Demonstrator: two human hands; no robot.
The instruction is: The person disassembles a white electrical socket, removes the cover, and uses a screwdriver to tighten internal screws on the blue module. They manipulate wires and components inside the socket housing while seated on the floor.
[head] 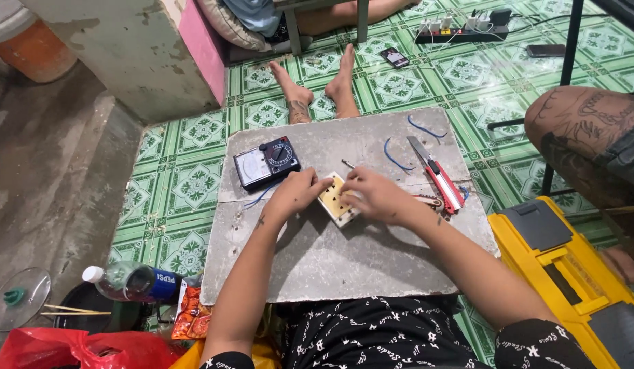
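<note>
My left hand (294, 193) and my right hand (376, 196) both grip a cream-coloured socket plate (334, 202) lying tilted on a grey board (331, 266) that serves as a low table. The left hand holds its left edge, the right hand its right edge. A thin screwdriver tip (348, 164) shows just above the plate. An analogue multimeter (266, 163) sits to the left, behind my left hand. A red utility knife (438, 177) lies to the right of my right hand.
Blue wire pieces (394, 157) lie on the board's far side. A yellow toolbox (570, 273) stands at right, beside another person's tattooed knee (583, 130). Someone's bare feet (320, 92) rest beyond the board. A bottle (129, 281), glass lid (20, 297) and red bag (85, 350) sit at lower left.
</note>
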